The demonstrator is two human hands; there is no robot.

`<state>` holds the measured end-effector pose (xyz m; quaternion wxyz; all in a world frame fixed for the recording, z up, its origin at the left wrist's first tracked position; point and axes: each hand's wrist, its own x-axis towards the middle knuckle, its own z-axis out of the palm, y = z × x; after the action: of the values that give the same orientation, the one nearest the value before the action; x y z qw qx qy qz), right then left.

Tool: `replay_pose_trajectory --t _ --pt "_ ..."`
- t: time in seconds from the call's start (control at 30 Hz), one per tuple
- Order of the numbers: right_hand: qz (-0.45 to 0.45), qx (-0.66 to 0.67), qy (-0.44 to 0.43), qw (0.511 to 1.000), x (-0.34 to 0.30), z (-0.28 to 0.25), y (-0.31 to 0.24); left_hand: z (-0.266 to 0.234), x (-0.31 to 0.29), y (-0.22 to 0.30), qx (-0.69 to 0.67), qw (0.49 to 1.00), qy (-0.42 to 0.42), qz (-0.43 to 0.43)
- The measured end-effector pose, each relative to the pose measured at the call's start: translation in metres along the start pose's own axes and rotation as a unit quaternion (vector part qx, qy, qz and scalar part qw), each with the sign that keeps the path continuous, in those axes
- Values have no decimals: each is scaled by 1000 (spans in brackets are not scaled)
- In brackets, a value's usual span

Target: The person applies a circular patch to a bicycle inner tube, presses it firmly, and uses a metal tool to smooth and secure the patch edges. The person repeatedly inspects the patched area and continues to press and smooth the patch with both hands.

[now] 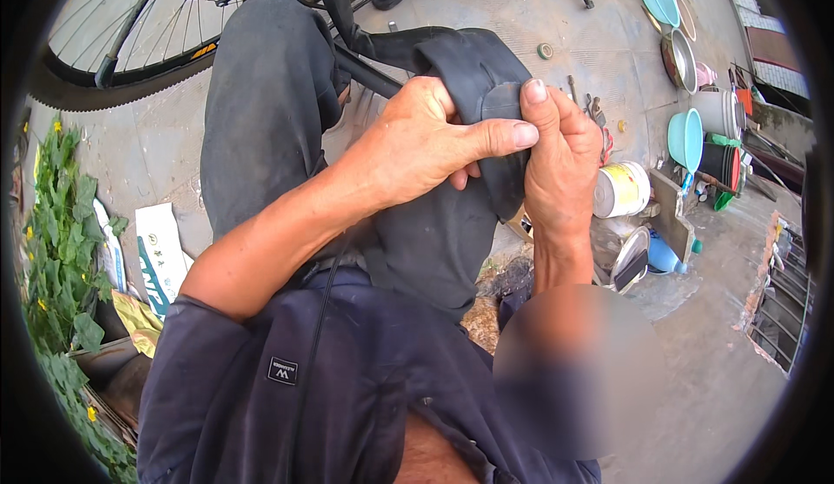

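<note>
Both my hands grip a black rubber inner tube [469,67] folded over in front of my lap. My left hand [426,141] wraps the fold, its thumb stretched right across the rubber. My right hand [560,149] pinches the same fold from the right, thumb tip pressing a small grey round patch [504,100] on the tube. The tube trails away up and left toward the bicycle. My dark trousers [265,102] lie under the hands.
A bicycle wheel [113,32] stands at the upper left. A white paint can [621,188], teal and metal basins [686,58], buckets and small tools sit on the concrete at the right. Green plants [61,241] and flattened cartons lie at the left.
</note>
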<state>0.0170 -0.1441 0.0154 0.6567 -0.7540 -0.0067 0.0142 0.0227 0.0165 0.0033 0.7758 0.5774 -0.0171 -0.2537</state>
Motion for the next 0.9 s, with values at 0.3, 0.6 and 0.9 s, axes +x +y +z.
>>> replay_pose_trajectory --t 0.3,0.6,0.9 --pt "-8 -99 40 994 -7 3 -2 -4 2 2 42 996 -58 58" --pt "36 -78 104 991 -7 17 3 -8 7 -22 88 981 -53 163" --pt "154 113 -4 982 8 15 -11 -19 4 -19 -44 997 -50 27"
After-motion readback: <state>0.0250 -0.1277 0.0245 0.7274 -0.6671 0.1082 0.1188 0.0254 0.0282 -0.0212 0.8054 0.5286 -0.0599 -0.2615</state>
